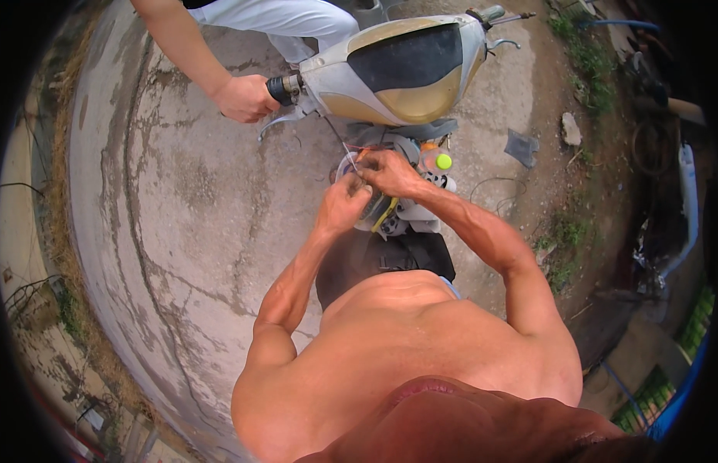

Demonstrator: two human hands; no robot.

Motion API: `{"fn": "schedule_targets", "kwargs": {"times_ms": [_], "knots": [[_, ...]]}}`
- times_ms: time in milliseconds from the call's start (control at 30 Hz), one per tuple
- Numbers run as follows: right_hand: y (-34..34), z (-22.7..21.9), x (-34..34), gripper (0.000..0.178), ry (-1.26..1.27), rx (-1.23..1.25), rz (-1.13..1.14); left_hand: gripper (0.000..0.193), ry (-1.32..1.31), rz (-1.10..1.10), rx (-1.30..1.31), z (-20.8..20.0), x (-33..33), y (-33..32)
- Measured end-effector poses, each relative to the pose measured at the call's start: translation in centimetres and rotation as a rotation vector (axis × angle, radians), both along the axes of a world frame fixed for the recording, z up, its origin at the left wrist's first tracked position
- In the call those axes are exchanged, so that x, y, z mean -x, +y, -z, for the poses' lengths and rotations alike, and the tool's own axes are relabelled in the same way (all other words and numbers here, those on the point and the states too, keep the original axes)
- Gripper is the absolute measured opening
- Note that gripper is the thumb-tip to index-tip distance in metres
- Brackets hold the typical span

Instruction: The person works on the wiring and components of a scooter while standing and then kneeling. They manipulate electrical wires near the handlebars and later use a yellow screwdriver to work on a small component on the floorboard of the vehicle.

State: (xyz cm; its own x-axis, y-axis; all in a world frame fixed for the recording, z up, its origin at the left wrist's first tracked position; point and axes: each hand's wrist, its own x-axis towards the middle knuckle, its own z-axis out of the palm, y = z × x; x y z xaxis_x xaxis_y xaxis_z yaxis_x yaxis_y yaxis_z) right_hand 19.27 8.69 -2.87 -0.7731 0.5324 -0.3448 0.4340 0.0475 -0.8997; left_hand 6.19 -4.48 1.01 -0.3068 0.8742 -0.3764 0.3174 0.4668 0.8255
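A thin dark cable [339, 136] runs down from the left side of the scooter's handlebar [305, 91]. My left hand [343, 202] pinches the lower part of this cable, fingertips pressed together. Right beside it, my right hand [390, 174] is closed at the same spot, its fingertips meeting those of the left. What lies right between the fingers is partly hidden. Under my hands are coloured wires and a yellow strip [385, 214] among the scooter's exposed parts. A clear bottle with a yellow-green cap [444, 162] stands just right of my right hand.
Another person's hand [249, 99] grips the left handlebar grip [280, 90], above a brake lever [276, 125]. The gold, silver and black front cover [405, 68] rises ahead. A black seat [421, 255] is close to my body. Rubble and a grey scrap [521, 147] lie right.
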Motion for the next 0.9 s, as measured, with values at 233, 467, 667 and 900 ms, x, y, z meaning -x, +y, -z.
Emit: {"fn": "schedule_targets", "kwargs": {"times_ms": [233, 467, 667, 900], "knots": [[1.1, 1.9, 1.9, 0.030, -0.045, -0.052, 0.072, 0.026, -0.657, 0.339, -0.233, -7.6, -4.1, 2.1], [-0.2, 0.0, -1.3, 0.031, 0.151, 0.251, 0.049, 0.028, -0.575, -0.115, -0.049, -1.3, 3.3, -1.8], [-0.1, 0.3, -3.0, 0.046, 0.357, 0.498, 0.132, 0.024, -0.696, -0.217, 0.014, 2.4, -0.4, -4.7], [-0.4, -0.4, -2.4, 0.045, 0.317, 0.500, 0.098, 0.026, -0.590, -0.140, 0.068, 2.4, -0.4, -5.1]]}}
